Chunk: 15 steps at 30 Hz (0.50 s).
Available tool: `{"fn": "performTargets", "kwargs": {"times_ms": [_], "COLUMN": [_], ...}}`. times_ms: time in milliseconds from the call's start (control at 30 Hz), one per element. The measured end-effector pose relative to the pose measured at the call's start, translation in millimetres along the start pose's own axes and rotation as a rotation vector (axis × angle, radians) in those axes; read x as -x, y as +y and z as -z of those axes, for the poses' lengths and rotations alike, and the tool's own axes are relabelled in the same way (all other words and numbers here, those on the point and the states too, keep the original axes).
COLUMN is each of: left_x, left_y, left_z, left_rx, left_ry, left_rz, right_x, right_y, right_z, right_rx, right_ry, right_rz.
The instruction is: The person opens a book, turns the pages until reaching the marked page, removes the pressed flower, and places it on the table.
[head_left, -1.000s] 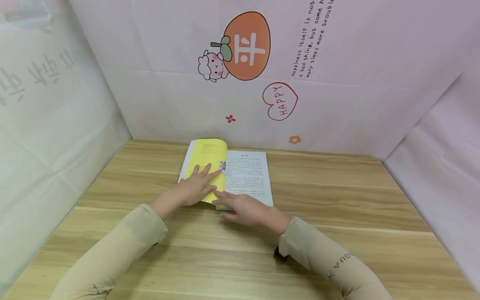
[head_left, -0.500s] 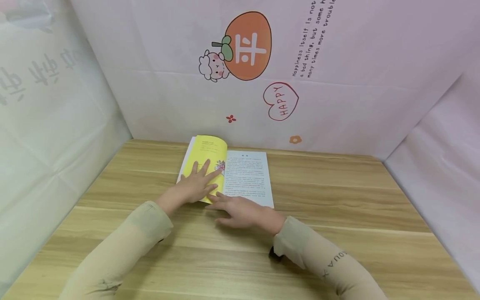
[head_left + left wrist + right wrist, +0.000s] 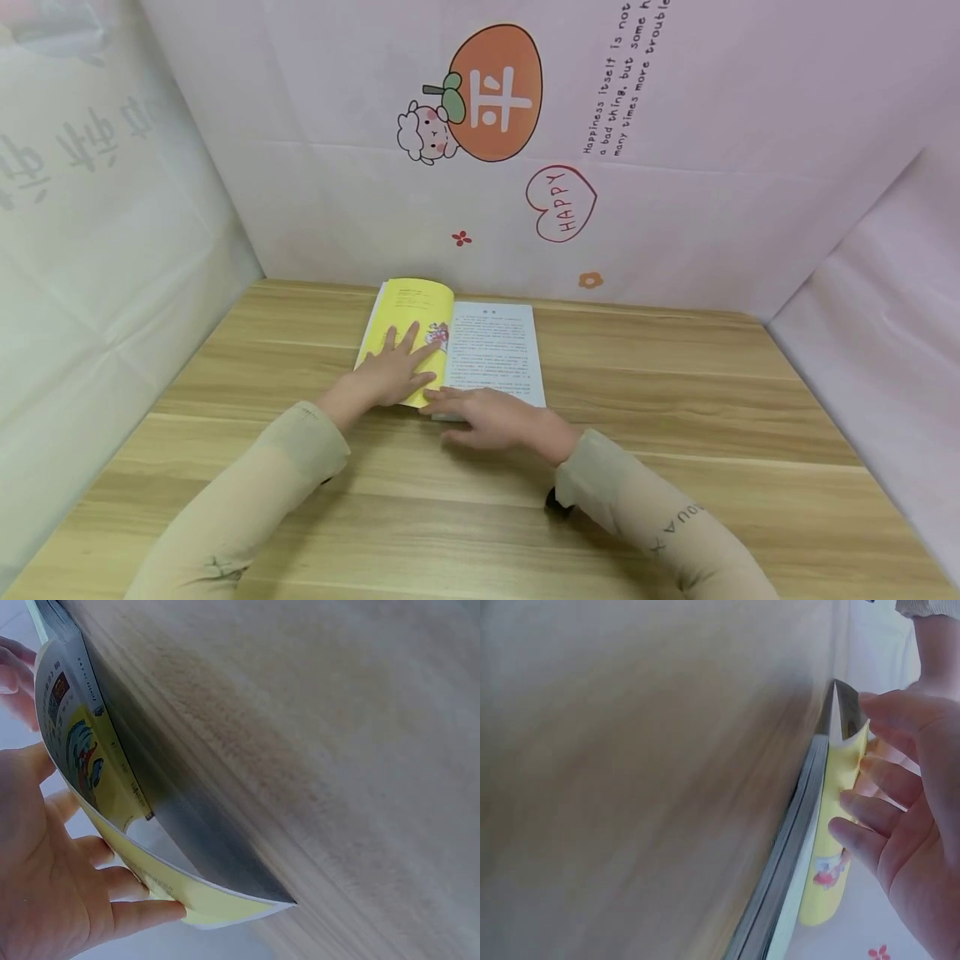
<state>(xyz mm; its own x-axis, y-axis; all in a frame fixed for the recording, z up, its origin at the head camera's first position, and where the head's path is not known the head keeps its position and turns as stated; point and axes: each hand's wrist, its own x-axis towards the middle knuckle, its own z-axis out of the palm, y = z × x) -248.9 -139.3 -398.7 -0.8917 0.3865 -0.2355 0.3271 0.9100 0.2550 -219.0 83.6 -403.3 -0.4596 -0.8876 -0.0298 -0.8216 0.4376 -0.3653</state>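
Note:
An open book (image 3: 495, 354) lies near the back of the table, a page of printed text on its right side. Its yellow leaf (image 3: 412, 300), with a small coloured picture by the fold, bows up from the table on the left; the left wrist view shows a gap beneath it. My left hand (image 3: 388, 375) rests on this yellow leaf with fingers spread and straight. Beside it my right hand (image 3: 491, 419) lies over the book's lower edge near the fold. In the right wrist view the right hand's extended fingertips (image 3: 845, 831) touch the yellow leaf.
The wooden table (image 3: 465, 517) stretches in front of the book and to both sides. A white printed cloth (image 3: 337, 217) stands as a wall right behind it, with further cloth walls at the left and right.
The yellow leaf's far edge rose a little, then sank again. My left hand has shifted slightly right. My right hand slid left along the lower edge, then partly back.

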Motion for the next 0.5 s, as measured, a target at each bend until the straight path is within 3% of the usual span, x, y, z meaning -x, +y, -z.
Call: {"fn": "performTargets", "kwargs": {"times_ms": [500], "left_x": [5.7], "left_y": [-10.0], "left_z": [-1.5], "left_rx": [0.111], "left_ry": [-0.018], "left_rz": [-0.031], "right_x": [42], "right_y": [32], "right_z": [19.1], "right_rx": [-0.077], "right_ry": [-0.001], "right_rz": [-0.259]}}
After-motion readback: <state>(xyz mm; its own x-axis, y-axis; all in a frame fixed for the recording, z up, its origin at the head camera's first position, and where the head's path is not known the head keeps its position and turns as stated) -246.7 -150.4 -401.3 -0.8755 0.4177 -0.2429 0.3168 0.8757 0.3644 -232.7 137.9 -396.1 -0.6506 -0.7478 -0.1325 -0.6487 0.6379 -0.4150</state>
